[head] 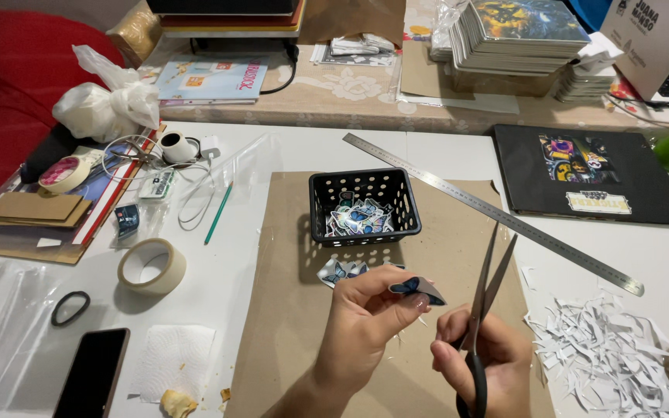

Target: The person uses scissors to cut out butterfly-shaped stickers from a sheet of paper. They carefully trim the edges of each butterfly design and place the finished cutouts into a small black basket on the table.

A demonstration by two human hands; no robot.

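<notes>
My left hand (365, 317) pinches a small blue butterfly sticker (416, 288) between thumb and fingers, over a brown cardboard sheet (288, 310). My right hand (482, 364) grips black-handled scissors (488, 286), blades slightly apart and pointing up, just right of the sticker. Two more cut butterfly stickers (342, 272) lie on the cardboard in front of a small black plastic basket (364, 205) that holds several cut stickers.
A long steel ruler (497, 213) lies diagonally across the table. White paper offcuts (605, 348) pile at the right. A masking tape roll (152, 265), black hair tie (70, 307), phone (93, 375) and paper napkin (173, 360) lie left. A black album (590, 174) lies at the back right.
</notes>
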